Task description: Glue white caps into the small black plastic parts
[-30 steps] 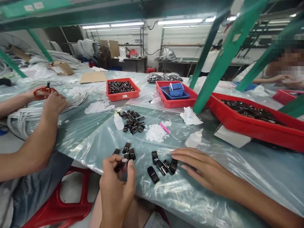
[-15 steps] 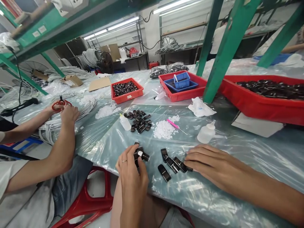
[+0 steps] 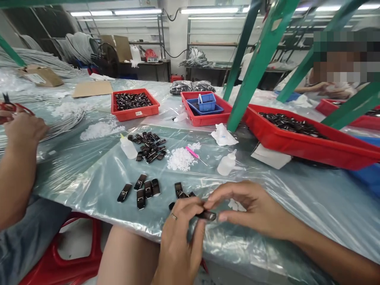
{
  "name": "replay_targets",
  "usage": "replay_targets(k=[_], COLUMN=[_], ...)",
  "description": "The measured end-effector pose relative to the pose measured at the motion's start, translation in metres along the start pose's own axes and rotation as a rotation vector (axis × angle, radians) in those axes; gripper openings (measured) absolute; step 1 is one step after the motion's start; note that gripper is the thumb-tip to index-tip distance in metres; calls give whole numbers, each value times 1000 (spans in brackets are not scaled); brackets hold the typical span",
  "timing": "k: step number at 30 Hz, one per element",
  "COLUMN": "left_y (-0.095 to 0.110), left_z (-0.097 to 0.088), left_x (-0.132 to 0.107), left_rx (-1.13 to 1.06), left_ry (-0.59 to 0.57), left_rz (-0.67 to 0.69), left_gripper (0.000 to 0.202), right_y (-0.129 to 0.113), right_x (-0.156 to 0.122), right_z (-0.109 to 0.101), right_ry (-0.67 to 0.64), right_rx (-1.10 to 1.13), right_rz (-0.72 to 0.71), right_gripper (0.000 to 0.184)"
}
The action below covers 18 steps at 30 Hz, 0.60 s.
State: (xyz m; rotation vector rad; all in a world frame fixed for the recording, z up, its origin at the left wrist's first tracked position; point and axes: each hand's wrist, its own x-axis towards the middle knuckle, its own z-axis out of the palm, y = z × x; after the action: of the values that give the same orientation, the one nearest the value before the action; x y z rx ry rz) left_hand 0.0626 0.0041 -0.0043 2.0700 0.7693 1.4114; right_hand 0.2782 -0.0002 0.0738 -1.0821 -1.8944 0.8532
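Observation:
My left hand (image 3: 184, 229) pinches a small glossy black plastic piece (image 3: 208, 215) between thumb and fingers, close to the table's front edge. Beside it, my right hand (image 3: 246, 206) has its thumb and fingers apart, with the forefinger tip at the held piece. Under the right palm lie small white bits (image 3: 236, 205). A few more black pieces (image 3: 179, 190) lie behind my left hand, partly hidden by it. To the left is a loose group of several black pieces (image 3: 148, 189). Farther back are a pile of black pieces (image 3: 150, 147) and a heap of white bits (image 3: 180, 159).
A pink-handled needle tool (image 3: 192, 152) lies by the white heap. Squeeze bottles (image 3: 128, 147) stand on either side. Red trays (image 3: 135, 114) line the back, past a slanted green post (image 3: 252, 67). A co-worker's hand (image 3: 25, 126) is at the left, with red-handled cutters (image 3: 18, 107).
The view has swung right. My left hand has left the group of black pieces and moved right, now gripping one piece. My right hand has come in toward it from the right.

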Motion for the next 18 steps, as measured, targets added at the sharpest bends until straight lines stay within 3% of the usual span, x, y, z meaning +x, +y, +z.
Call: replay_targets(k=[4,7,11,13,16,18], left_y=[3,9,12,11,9,9], left_z=[-7,-5,-1,0,-1,-2], left_x=[-5,-7,-4,-1,2,3], left_rx=[-99,-147,-185,-199,-268,-346], left_ry=[159,277,319,332,372,401], left_rz=[-243,-470,-533,-504,-474,-516], left_gripper=[26,5,31,31,28,30], right_y=[5,12,17,20,33,46], right_x=[3,2,-4,-6,-6,-6], right_z=[-24,-44,-69,-76,-76,-69], right_ry=[35,124,402,488,457,417], right_rx=[-257,-517,-779,-859,-898,-871], right_rz=[-59,-184,-333,-265,-23,131], right_gripper=[16,16,20,13,48,62])
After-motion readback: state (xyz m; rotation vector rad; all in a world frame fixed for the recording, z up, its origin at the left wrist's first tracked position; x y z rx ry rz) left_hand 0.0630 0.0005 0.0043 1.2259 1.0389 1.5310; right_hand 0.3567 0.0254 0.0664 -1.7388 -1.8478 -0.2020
